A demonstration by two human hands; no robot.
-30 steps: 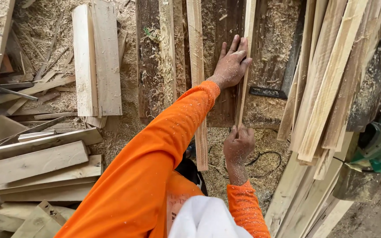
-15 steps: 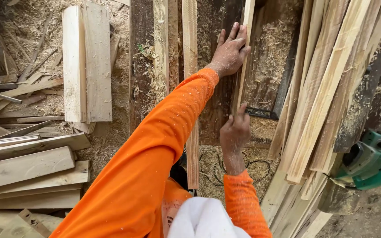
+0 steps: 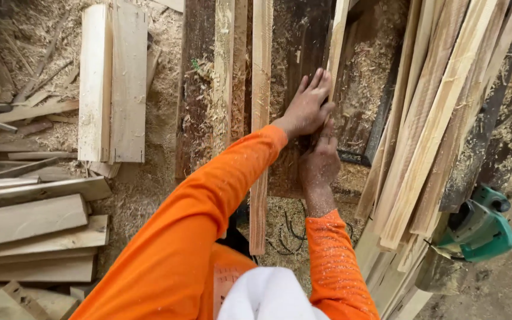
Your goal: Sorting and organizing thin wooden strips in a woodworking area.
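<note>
Wooden slat (image 3: 338,41) between both hands (image 3: 315,133).

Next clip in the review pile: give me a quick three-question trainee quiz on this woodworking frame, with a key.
1. True or false: both hands are on the same thin wooden strip.
2. Which colour is the power tool at the lower right? A) red B) green C) yellow
3. Fill in: the ground around the boards is covered in ____.

Key:
1. True. The left hand lies flat with spread fingers against the strip, and the right hand meets it just below.
2. B. Its body is green, beside the leaning bundle of slats.
3. Sawdust, with shavings on the dark planks too.
</note>
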